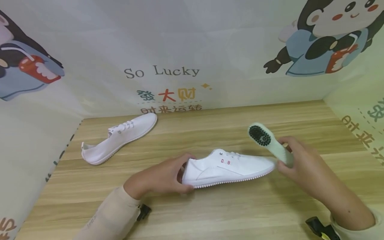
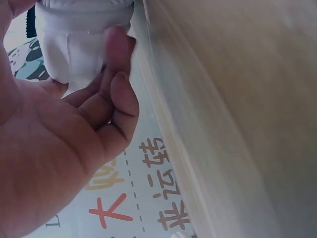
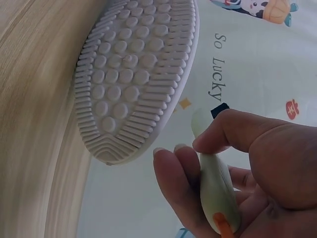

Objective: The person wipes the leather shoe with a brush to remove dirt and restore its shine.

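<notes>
A white lace-up shoe (image 1: 228, 168) with small red letters on its side is gripped at the heel by my left hand (image 1: 168, 175). The left wrist view shows the heel of the shoe (image 2: 74, 47) between thumb and fingers. In the right wrist view the studded sole (image 3: 133, 74) is visible, tilted off the table. My right hand (image 1: 303, 165) holds a pale green brush (image 1: 279, 150) by its handle, black bristles facing up and toward the head camera, near the shoe's toe. The brush handle (image 3: 215, 188) lies between thumb and fingers in the right wrist view.
A second white shoe (image 1: 123, 138) stands on the wood-grain table (image 1: 240, 213) at the left back. Printed cloth walls (image 1: 228, 50) with cartoon figures and lettering enclose the table at the back and both sides.
</notes>
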A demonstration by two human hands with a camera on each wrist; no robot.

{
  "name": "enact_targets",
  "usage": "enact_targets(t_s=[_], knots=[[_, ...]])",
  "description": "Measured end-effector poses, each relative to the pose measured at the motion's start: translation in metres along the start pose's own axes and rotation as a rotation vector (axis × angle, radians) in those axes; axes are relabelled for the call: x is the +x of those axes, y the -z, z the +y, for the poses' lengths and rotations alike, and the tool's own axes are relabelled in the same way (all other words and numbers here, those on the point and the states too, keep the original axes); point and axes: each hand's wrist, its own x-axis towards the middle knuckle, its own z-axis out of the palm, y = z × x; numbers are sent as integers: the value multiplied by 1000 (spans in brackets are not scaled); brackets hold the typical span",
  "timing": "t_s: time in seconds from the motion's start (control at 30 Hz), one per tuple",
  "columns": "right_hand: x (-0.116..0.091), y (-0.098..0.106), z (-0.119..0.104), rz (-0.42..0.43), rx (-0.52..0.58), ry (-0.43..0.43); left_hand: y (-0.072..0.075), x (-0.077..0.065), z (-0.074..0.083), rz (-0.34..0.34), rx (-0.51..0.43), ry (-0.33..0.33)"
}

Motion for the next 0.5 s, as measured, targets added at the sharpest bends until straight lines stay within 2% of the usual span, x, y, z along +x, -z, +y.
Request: enact_targets(t_s=[0.13, 0.23, 0.37, 0.5], knots=[[-2, 2, -2, -41, 43, -40, -3, -1, 2, 26, -2, -16], [-3, 3, -4, -83, 78, -78, -4, -3, 4, 52, 22, -58], [-4, 2, -6, -123, 90, -111, -5, -5, 5, 97, 104, -102], [-5, 1, -6, -131, 84, -119, -4, -4, 6, 131, 174, -105]])
